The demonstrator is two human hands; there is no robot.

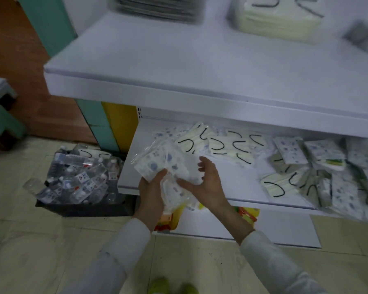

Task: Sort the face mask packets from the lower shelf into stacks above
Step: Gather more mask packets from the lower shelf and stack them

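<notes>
**At the lower shelf: a bundle of packets between two hands**

Along the top edge of the view, much is smeared by blur. A dark stack (157, 7) at the back of the upper shelf (157, 60) is cut off by the frame and cannot be identified. Further along that shelf a cream stack (278, 20) of masks with black ear loops is seen, its top also cropped. A small grey item (359, 35) near the frame edge is too blurred to be named.

On the lower shelf (227, 183), loose packets are scattered. Cream masks (221, 145) lie toward the back. Grey masks (285, 166) and blue-patterned packets (289, 149) lie beyond them, where the heap is cut off by the frame edge. A yellow and red object (248, 213) beneath that shelf is mostly hidden by the hands and forearms. On the floor beside the shelf unit, a dark crate (83, 206) filled with water bottles (77, 177) is seen.

Just in front of the lower shelf, a bundle of patterned packets (157, 162) in clear wrap is held. It is gripped at its lower end by the left hand (152, 188), whose fingers are curled round it. How many packets are in the bundle cannot be counted. The right hand (204, 181) is laid against the bundle's other side, with the thumb resting on a lower packet and the fingers loosely bent above it. Whether anything is pinched there cannot be told, since the contact is hidden behind the hand. Both forearms are covered by white sleeves (123, 251).
</notes>
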